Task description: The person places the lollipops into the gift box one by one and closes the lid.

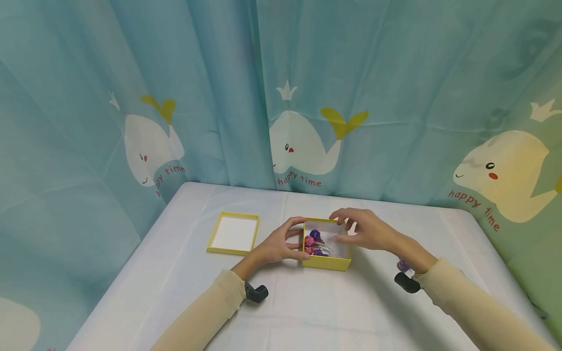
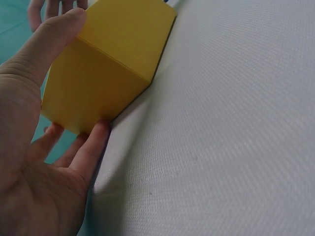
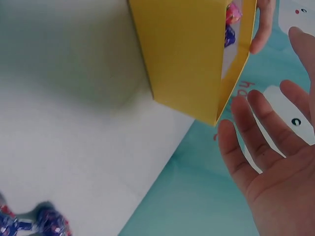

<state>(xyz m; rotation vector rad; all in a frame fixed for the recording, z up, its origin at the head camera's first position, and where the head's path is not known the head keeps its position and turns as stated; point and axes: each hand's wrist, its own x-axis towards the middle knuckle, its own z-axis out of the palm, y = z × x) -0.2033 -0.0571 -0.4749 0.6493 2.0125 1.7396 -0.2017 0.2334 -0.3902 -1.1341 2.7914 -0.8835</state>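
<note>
A yellow box stands uncovered on the white-covered table, its inside white. Several lollipops in purple and pink wrappers lie along its left part, sticks pointing right. My left hand grips the box's left end, thumb at the near side and fingers round the far side. Over the right part of the box hovers my right hand, fingers spread and slightly bent, holding nothing. In the right wrist view its palm shows bare beside the box's rim.
To the left lies a shallow yellow lid, white inside facing up. Lollipops in purple wrappers lie on the table at the right, partly behind my right wrist in the head view. A blue curtain with whales hangs beyond the table.
</note>
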